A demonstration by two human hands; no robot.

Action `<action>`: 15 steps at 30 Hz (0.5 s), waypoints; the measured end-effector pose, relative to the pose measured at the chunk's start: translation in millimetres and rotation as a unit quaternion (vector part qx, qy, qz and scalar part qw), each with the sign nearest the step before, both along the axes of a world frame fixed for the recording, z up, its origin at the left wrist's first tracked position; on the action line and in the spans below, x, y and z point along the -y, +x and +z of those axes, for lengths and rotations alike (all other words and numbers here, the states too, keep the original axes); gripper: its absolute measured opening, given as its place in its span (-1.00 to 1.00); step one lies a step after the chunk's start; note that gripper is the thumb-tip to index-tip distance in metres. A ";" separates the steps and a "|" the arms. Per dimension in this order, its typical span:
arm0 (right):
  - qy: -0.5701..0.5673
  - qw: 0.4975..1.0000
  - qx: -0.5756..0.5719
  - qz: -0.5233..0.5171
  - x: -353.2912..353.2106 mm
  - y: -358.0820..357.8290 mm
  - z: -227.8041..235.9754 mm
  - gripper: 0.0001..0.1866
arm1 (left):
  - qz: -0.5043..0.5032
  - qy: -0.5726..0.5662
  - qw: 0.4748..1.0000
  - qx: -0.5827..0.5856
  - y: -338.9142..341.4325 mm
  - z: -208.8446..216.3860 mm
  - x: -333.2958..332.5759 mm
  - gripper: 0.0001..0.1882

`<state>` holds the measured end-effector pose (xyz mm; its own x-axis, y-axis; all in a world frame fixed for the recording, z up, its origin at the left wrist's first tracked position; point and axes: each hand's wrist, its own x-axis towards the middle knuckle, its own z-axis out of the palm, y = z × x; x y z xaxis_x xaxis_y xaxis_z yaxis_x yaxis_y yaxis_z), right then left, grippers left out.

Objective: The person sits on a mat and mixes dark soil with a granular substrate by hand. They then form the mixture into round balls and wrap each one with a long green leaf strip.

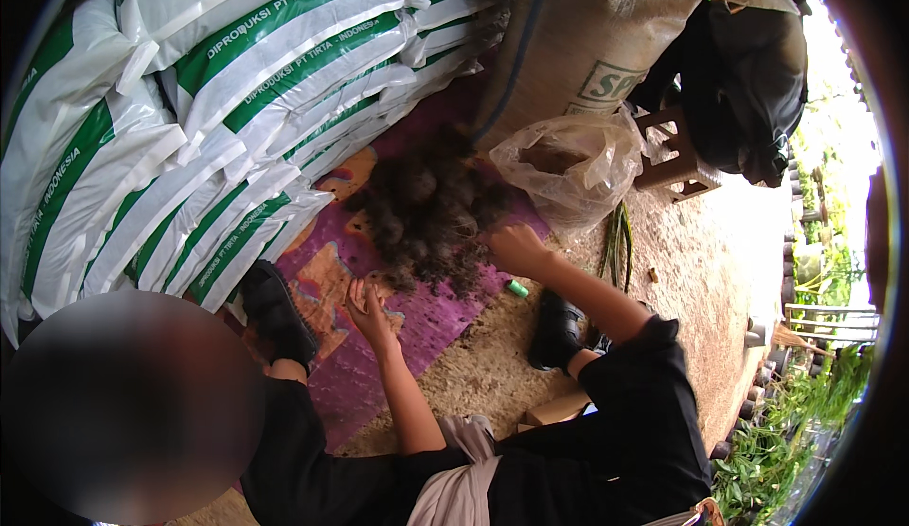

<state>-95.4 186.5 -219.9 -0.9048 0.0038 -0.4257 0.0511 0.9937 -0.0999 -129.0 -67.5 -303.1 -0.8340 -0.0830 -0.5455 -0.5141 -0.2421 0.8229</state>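
Observation:
A heap of dark, fibrous, soil-covered clumps (421, 199) lies on a purple and orange patterned mat (407, 360). At the right edge of this heap is my right hand (519, 248), its fingers bent closed against the dark material. What they grip, if anything, is hidden. My left hand (370, 312) hovers or rests over the mat just below the heap, fingers loosely extended and apart, nothing visible in it. Between the hands, loose dark crumbs (445, 285) are scattered. A small green cylindrical object (517, 288) lies below my right hand.
Stacked white and green sacks (284, 62) rise at the left. A large woven sack (568, 43) stands behind an opened clear plastic bag (568, 171). Right of them are a brown hollow block (677, 157) and a black bag (753, 90). A blurred disc covers the lower left.

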 end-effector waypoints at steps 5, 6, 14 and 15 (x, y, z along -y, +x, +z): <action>-0.161 0.923 -0.197 -0.287 13.6 -7.5 -84.9 -0.34 | 0.007 0.014 1.000 0.016 -1.8 -7.6 -3.3 -0.44; -0.159 0.923 -0.201 -0.289 23.2 -10.7 -98.9 -0.29 | 0.010 0.011 1.000 0.019 -1.8 -9.0 0.3 -0.44; -0.130 0.920 -0.181 -0.321 20.1 -17.6 -118.9 -0.40 | 0.022 -0.001 0.999 0.043 1.8 -8.1 -1.5 -0.50; -0.129 0.915 -0.203 -0.323 13.1 -14.9 -120.7 -0.44 | 0.011 -0.001 0.998 0.055 0.9 -6.7 -5.8 -0.50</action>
<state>-110.4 173.3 -340.7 -0.8326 0.5415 -0.1164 0.5268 0.7094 -0.4682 -128.0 -61.7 -309.8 -0.7668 -0.1022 -0.6337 -0.5964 -0.2518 0.7622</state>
